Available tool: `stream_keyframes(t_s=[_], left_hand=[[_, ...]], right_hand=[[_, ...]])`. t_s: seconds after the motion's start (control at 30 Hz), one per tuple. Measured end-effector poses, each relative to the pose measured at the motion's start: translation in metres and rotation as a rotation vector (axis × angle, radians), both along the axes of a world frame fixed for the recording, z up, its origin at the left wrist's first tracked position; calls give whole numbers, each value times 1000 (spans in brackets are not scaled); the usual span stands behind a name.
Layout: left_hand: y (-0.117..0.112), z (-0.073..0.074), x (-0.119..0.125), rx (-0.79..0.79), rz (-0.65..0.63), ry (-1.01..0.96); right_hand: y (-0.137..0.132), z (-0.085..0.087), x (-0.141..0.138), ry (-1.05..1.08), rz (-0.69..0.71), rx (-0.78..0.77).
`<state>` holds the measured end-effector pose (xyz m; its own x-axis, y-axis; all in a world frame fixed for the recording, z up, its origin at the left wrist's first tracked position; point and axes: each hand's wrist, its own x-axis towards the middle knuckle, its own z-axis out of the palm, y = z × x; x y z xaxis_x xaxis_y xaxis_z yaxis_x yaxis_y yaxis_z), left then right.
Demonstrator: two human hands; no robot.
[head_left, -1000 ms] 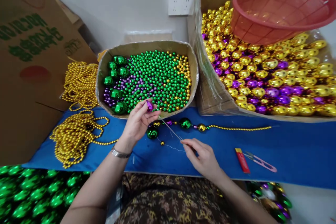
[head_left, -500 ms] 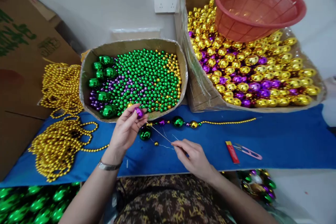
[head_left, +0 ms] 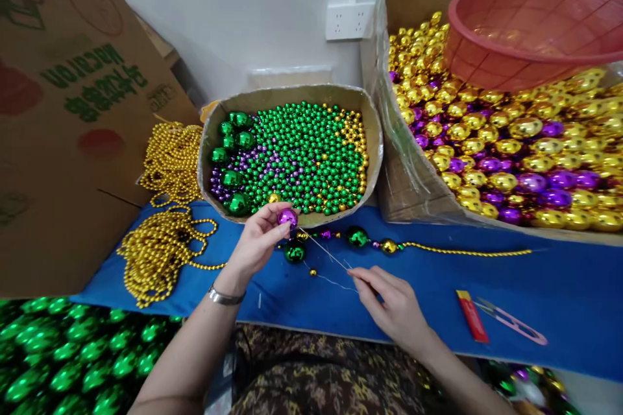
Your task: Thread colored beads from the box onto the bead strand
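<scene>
My left hand (head_left: 256, 243) pinches a purple bead (head_left: 287, 216) just in front of the cardboard tray (head_left: 374, 142) of green, purple and gold beads. My right hand (head_left: 394, 305) grips a thin needle (head_left: 324, 249) whose tip points up at the purple bead; fine thread trails from it. On the blue cloth (head_left: 559, 298) behind the hands lies a partly strung strand (head_left: 389, 246) with green, purple and gold beads and a thin gold bead chain running right.
A big box (head_left: 403, 188) of large gold and purple beads holds a red plastic basket (head_left: 530, 32) at right. Gold bead strings (head_left: 165, 233) pile at left beside a cardboard box (head_left: 63, 142). A red lighter (head_left: 472, 316) and pink snips (head_left: 516, 324) lie right. Green beads (head_left: 63, 356) fill the lower left.
Only the head view has shifted; both hands keep their pose, the left on the purple bead and the right on the needle.
</scene>
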<state>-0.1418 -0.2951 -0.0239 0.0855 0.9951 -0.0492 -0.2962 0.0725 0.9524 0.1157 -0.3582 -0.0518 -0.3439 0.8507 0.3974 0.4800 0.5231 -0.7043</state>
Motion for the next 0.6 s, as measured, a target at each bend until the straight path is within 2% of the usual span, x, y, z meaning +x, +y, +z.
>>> stream_keyframes(t_s=[0.13,0.37,0.5,0.6], left_hand=[[-1,-1,0,10,-7,24],[-8,-1,7,73,-34,182],[-14,-2,18,41,-99,97],[-17,-1,26,-26,-79,-9]], right_hand=[[0,1,0,-15,-9,12],[1,-7,-2,-78,-20,78],[2,-9,-7,-50,-44,73],[2,-9,-7,0,-8,11]])
